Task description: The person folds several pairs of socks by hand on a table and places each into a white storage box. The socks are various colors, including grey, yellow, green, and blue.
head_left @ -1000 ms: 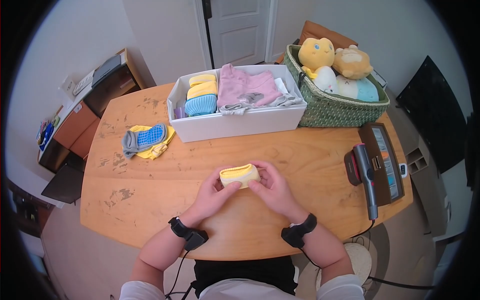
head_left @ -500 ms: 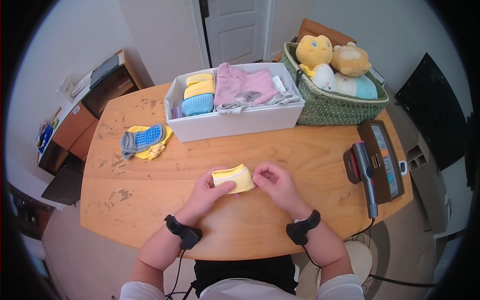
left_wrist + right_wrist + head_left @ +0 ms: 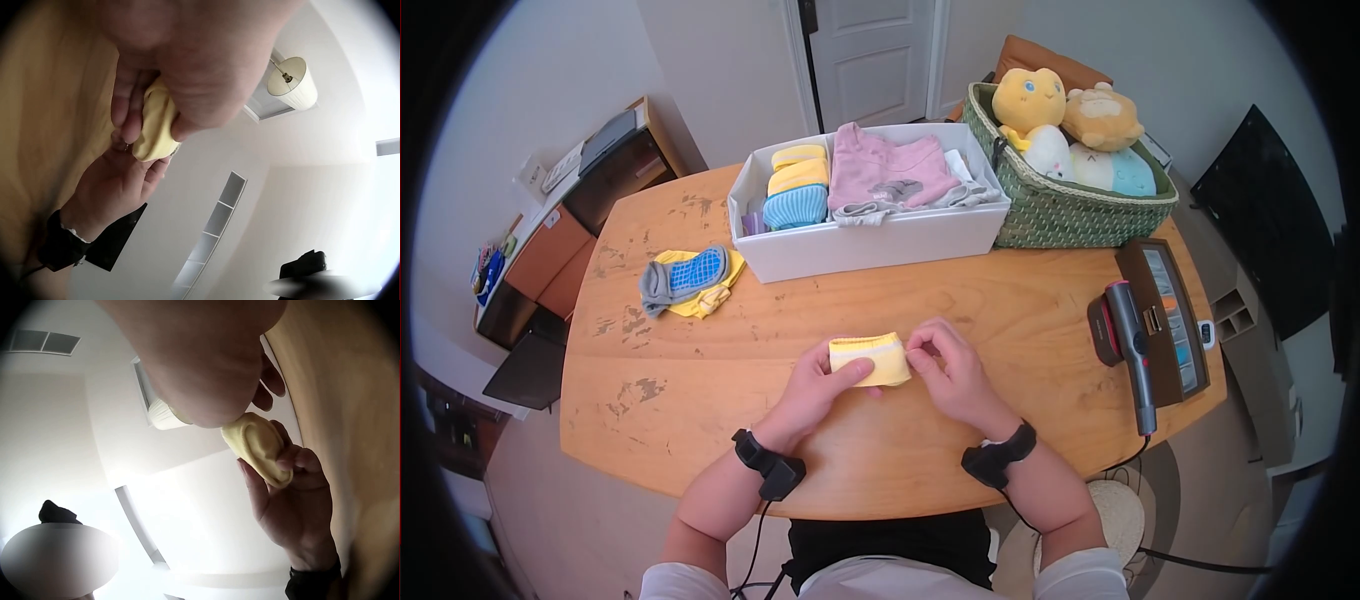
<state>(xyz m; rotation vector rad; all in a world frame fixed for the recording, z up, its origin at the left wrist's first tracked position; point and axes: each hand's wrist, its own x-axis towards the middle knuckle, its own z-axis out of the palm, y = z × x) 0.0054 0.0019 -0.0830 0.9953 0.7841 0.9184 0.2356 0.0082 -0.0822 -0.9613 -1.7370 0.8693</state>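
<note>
A folded yellow sock bundle (image 3: 870,362) with a pale band along its top is held above the near middle of the table. My left hand (image 3: 815,385) grips its left part, thumb across the front and fingers behind. At the bundle's right end, my right hand (image 3: 950,372) pinches the edge with thumb and forefinger, its other fingers curled. The left wrist view shows the yellow bundle (image 3: 155,125) between both hands. From the right wrist, its folded layers (image 3: 259,447) are visible, while the right palm hides the pinching fingertips.
Grey and yellow socks (image 3: 690,280) lie at the table's left. Behind stands a white box (image 3: 870,255) holding rolled yellow and blue items and a pink garment. A green basket (image 3: 1070,215) of plush toys, a corded styling tool (image 3: 1135,360) and a brown case (image 3: 1165,330) occupy the right.
My right hand has moved off the bundle's front to its right end. The bundle has turned and shifted slightly left, staying in my left hand.
</note>
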